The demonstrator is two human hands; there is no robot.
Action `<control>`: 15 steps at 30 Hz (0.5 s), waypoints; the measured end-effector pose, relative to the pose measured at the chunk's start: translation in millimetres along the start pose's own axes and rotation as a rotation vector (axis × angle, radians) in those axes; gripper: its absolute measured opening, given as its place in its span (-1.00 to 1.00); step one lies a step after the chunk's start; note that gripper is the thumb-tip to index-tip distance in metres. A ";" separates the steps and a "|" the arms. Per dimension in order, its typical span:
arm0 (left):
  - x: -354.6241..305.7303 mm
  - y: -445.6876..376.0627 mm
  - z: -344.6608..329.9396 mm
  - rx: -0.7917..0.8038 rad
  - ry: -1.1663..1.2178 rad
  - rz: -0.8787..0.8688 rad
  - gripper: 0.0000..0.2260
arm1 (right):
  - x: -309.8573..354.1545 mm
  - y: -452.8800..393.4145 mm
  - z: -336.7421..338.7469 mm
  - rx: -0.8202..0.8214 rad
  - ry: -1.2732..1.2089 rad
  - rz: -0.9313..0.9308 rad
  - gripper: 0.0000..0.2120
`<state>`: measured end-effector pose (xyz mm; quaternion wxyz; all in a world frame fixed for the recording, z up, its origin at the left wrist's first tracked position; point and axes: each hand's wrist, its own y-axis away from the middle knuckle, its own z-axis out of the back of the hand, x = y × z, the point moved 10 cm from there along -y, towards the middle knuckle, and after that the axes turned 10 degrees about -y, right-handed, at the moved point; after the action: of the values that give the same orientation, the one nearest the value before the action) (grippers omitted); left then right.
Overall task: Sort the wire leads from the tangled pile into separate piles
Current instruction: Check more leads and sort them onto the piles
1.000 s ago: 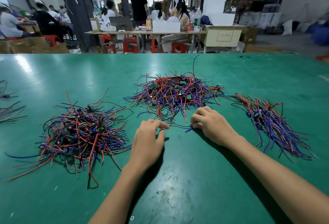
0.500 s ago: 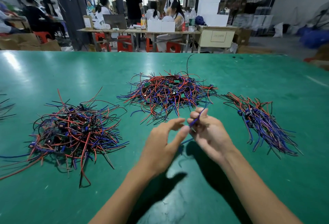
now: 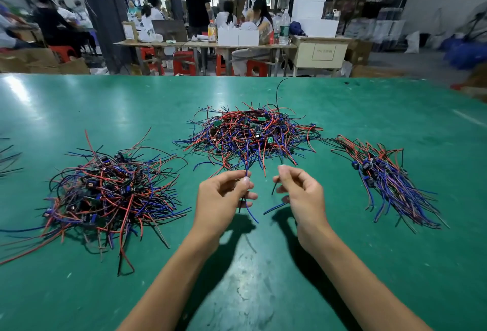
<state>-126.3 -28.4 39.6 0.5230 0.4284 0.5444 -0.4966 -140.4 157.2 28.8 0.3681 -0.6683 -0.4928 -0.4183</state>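
- Wire leads, red, blue and black, are lying in three heaps on a green table (image 3: 79,99): a tangled pile (image 3: 253,133) in the middle far side, a loose heap (image 3: 110,193) at left, a neater combed bundle (image 3: 387,180) at right.
- The left hand (image 3: 224,199) is pinching a blue lead (image 3: 249,207) between thumb and fingers, raised above the table, probably to draw it clear.
- The right hand (image 3: 300,191) is pinching a dark lead (image 3: 274,188), other fingers curled.
- A label on a distant cabinet (image 3: 321,54) is too blurred to read.
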 end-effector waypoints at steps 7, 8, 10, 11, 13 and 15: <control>19.9 -0.8 -2.0 0.053 0.251 0.172 -0.89 | 23.2 26.4 -44.6 0.319 0.619 0.441 -0.93; 21.0 -2.0 -1.1 0.069 0.270 0.193 -0.88 | 24.7 26.7 -45.3 0.338 0.639 0.459 -0.89; 20.4 -2.6 -1.2 0.098 0.215 0.189 -0.86 | 26.1 28.8 -44.8 0.343 0.670 0.485 -0.88; 19.5 -2.1 -2.1 0.108 0.183 0.171 -0.85 | 26.0 30.6 -44.9 0.336 0.688 0.494 -0.90; 19.4 -0.8 -4.0 0.116 0.172 0.150 -0.83 | 21.7 28.6 -41.0 0.309 0.645 0.434 -0.91; 19.8 -0.2 -7.0 0.140 0.205 0.147 -0.82 | 14.6 20.3 -31.9 0.265 0.555 0.306 -0.91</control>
<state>-129.2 -22.5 19.7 0.4683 0.5511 0.5262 -0.4473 -124.7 128.5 52.7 0.6304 -0.5415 -0.3180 -0.4564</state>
